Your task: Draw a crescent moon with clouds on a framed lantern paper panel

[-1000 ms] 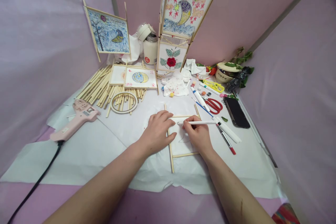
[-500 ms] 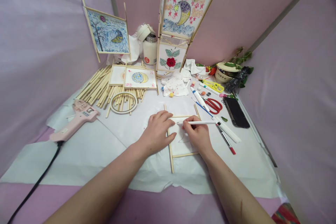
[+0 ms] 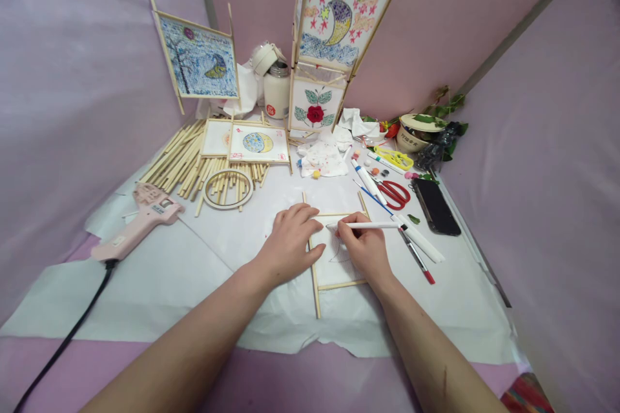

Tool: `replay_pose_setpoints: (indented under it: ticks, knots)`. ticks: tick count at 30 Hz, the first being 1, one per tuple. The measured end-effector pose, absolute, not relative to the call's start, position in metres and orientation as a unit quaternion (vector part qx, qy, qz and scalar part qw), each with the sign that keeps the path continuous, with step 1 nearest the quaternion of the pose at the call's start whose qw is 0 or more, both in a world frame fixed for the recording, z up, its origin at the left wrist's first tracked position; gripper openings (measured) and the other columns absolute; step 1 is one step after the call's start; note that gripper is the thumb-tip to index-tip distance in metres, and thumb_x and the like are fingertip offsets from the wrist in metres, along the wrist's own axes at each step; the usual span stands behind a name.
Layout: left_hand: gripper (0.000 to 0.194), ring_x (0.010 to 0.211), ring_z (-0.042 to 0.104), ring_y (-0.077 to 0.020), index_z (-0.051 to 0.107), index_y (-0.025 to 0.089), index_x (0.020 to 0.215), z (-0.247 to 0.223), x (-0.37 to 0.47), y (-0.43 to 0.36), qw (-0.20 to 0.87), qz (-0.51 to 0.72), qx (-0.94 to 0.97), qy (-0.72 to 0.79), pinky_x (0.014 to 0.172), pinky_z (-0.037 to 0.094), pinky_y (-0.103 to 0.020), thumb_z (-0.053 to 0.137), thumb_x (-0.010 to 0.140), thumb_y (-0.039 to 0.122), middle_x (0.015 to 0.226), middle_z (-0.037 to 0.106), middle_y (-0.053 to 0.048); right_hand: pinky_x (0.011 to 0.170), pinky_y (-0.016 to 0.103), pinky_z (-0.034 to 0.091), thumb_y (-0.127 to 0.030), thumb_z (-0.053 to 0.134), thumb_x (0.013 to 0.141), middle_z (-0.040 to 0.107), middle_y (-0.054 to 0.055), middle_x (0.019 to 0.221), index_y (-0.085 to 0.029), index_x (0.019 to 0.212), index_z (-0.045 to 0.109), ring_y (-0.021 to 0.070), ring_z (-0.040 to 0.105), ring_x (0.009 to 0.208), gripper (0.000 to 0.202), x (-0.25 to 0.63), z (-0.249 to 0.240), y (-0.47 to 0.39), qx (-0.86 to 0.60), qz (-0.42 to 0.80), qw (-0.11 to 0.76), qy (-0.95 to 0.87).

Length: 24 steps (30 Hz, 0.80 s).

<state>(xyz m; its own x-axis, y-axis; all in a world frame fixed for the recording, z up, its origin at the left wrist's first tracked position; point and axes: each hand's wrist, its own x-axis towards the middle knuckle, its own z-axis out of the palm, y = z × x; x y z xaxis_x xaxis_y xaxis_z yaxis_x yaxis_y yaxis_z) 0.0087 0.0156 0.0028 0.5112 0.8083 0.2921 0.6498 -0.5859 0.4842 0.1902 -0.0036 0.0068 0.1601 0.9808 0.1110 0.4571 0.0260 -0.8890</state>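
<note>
You grip a white pen [image 3: 375,226] in the fingers of your right hand [image 3: 365,248], its tip at the upper part of a white sheet [image 3: 329,276] set in a stick frame [image 3: 315,277]. The frame lies flat on the covered table [image 3: 194,290], directly in front of you, between your forearms. Your left hand [image 3: 293,242] rests palm down across the frame's left edge, fingers loosely spread and clasping nothing. Thin curved lines show on the sheet below the pen tip, partly hidden by your right hand. To the right of the frame lie a red-capped pen [image 3: 417,257], red scissors [image 3: 397,195] and a black phone [image 3: 437,208]. On the left, a pink glue gun [image 3: 135,229] lies near a heap of sticks [image 3: 177,164], with a ring [image 3: 206,190] on the heap's near edge. Behind your hands rises a tall lantern [image 3: 317,87] bearing a crescent moon and a red rose, a cream bottle [image 3: 276,93] standing just beside it. A bowl [image 3: 409,142] sits near leafy stems at the far right.
</note>
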Motion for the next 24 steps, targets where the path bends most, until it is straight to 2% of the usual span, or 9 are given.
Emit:
replay_pose_setpoints:
  ticks: [24]
  knots:
    - [0.022, 0.128, 0.039, -0.0292, 0.062, 0.022, 0.1, 0.0026, 0.0089, 0.0158, 0.16, 0.249, 0.855, 0.427, 0.1, 0.034, -0.047, 0.067, 0.079, 0.026, 0.13, 0.055, -0.007, 0.058, 0.025, 0.039, -0.031, 0.056, 0.082, 0.061, -0.002, 0.061, -0.021, 0.07, 0.058, 0.014, 0.052, 0.057, 0.016, 0.1905, 0.007, -0.0047, -0.632, 0.3, 0.424, -0.575]
